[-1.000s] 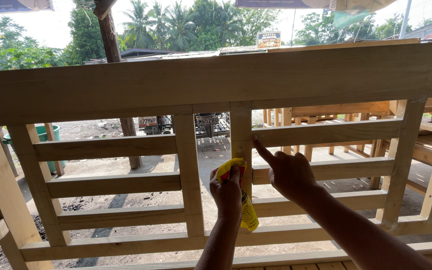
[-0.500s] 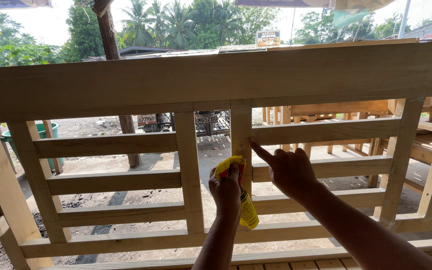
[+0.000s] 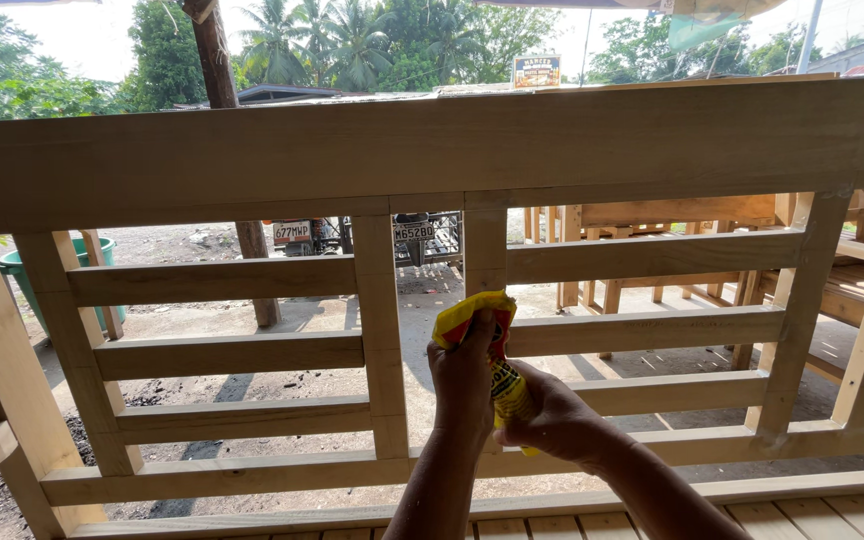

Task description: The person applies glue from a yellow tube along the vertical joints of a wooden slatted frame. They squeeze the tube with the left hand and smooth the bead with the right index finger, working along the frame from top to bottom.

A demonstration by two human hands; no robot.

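Observation:
An unpainted wooden frame [image 3: 432, 150] with a thick top rail, upright posts and horizontal slats stands right in front of me. My left hand [image 3: 464, 375] grips a yellow and red squeeze pouch [image 3: 480, 322] by its upper part, held against the narrow centre upright [image 3: 484, 245]. My right hand [image 3: 550, 420] holds the lower end of the same pouch from the right side. Both forearms rise from the bottom edge of the view.
Behind the slats lie bare ground, a tree trunk [image 3: 224, 110], parked motorbikes [image 3: 352, 232] and a green bin [image 3: 14, 270] at the left. More pale wooden furniture frames [image 3: 672, 225] stand at the right. Plank flooring [image 3: 802, 510] runs along the bottom.
My right hand has left the slat, where its forefinger pointed, and dropped down onto the lower end of the pouch. The left hand has stayed on the pouch.

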